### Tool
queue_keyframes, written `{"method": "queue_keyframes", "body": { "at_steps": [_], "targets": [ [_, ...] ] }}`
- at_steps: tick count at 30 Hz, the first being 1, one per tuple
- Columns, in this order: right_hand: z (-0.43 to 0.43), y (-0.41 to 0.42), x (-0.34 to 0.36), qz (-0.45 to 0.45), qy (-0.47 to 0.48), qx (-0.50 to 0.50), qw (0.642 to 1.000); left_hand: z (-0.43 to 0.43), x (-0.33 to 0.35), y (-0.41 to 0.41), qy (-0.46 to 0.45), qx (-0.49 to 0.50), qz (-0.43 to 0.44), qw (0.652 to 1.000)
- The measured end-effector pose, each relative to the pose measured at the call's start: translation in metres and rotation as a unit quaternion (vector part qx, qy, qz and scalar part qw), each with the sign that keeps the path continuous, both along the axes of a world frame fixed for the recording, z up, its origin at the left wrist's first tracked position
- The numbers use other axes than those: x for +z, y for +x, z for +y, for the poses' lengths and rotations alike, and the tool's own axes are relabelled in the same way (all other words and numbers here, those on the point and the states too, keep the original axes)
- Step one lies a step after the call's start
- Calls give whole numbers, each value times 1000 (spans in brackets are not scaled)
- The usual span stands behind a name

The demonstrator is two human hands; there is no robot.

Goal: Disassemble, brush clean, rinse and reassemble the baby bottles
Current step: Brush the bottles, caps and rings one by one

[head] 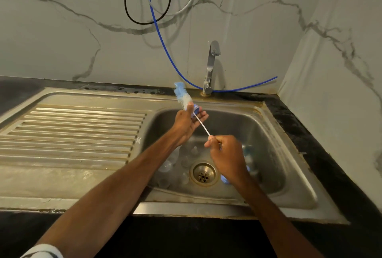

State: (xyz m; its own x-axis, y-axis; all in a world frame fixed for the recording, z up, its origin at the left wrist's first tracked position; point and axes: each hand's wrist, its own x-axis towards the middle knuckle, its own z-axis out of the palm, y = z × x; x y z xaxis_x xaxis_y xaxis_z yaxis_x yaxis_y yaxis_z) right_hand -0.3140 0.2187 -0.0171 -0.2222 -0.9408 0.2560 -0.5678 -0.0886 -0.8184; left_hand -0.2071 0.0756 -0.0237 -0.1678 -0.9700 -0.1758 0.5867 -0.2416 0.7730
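We see a dull, stained steel sink (258,133), a shiny metal tap (210,65), clear plastic bottles (165,167) and a soft-bristled brush (182,96).

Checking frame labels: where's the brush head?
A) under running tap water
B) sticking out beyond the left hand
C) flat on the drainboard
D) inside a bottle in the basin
B: the brush head pokes out past the left hand, which holds the blue ring, while the right hand pinches the wire handle.

Steel sink (266,127), clear bottle parts (165,167) inside
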Motion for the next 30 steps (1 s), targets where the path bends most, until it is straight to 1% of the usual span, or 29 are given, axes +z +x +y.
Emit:
{"method": "queue_keyframes", "body": {
  "at_steps": [1,2,4,6,7,9,11,12,13,14,15,16,17,19,21,22,23,24,25,26,27,28,29,30],
  "targets": [
    [-3,-2,-4,71,-27,-19,997,0,1,-2,-1,0,-6,1000],
    [-4,-6,-7,116,-36,-32,992,-2,1,0,-1,5,-9,1000],
    [-1,-10,-11,182,-43,-40,982,-13,-1,12,5,37,4,999],
    [10,-4,-10,259,-97,-47,960,-21,-4,25,22,66,2,998],
    [12,-2,-9,270,-115,-50,955,-22,-7,27,28,70,-7,997],
    [5,-1,-5,252,-85,-71,961,-12,-6,21,24,51,-19,998],
    [-7,-9,-2,198,-50,-86,975,-3,-6,7,7,16,-29,999],
    [-10,-15,0,147,-38,-79,985,-1,-4,3,0,4,-34,999],
    [-10,-18,1,71,-17,-61,995,-2,-3,1,-2,1,-27,1000],
    [-5,-19,4,-31,24,-35,999,-7,-3,3,-1,7,-14,1000],
    [0,-20,5,-140,81,-5,987,-13,-4,9,4,21,3,1000],
    [6,-20,7,-239,144,25,960,-18,-4,16,14,42,16,999],
    [11,-20,10,-312,202,53,927,-24,-6,23,25,57,28,998],
    [11,-23,18,-430,276,109,853,-28,-8,32,39,72,34,996],
    [2,-28,25,-567,297,131,757,-23,-6,33,31,54,40,997],
    [-4,-32,28,-627,297,128,709,-18,-5,29,26,31,41,998],
    [-7,-36,29,-673,292,123,668,-14,-4,24,19,4,41,999],
    [-10,-40,30,-703,283,118,641,-10,-4,18,13,-20,37,999],
    [-11,-44,29,-720,278,113,626,-7,-4,12,7,-40,36,999],
    [-11,-47,28,-724,278,109,622,-6,-4,9,4,-51,33,998],
    [-9,-47,27,-715,284,111,630,-7,-4,9,2,-53,32,998],
    [-4,-45,26,-690,293,114,652,-10,-5,11,5,-40,25,999],
    [3,-42,26,-653,302,113,686,-15,-6,16,9,-18,17,1000],
    [11,-39,25,-598,302,107,734,-19,-8,21,14,9,5,1000]
  ]
}}
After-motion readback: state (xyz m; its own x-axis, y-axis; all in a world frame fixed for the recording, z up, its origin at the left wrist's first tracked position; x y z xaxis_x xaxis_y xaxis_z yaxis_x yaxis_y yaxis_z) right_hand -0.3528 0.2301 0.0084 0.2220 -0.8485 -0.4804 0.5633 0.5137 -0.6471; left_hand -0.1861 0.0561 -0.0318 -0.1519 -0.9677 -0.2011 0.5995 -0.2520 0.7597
